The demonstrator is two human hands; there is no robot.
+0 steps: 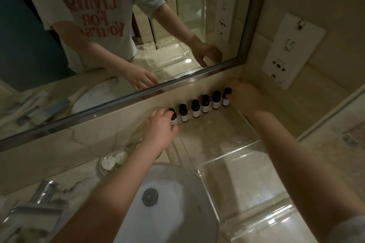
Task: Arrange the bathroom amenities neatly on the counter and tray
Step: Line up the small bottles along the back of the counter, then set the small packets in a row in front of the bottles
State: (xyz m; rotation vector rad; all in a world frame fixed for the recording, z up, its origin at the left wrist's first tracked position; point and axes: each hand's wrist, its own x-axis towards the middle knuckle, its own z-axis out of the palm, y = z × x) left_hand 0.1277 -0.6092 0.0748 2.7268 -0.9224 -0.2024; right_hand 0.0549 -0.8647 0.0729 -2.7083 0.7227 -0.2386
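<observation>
Standing in a row along the wall under the mirror are six dark bottles, seemingly at the back edge of the clear tray on the table. The left hand curls its fingers round the leftmost bottle; the right hand grips the rightmost bottle.
</observation>
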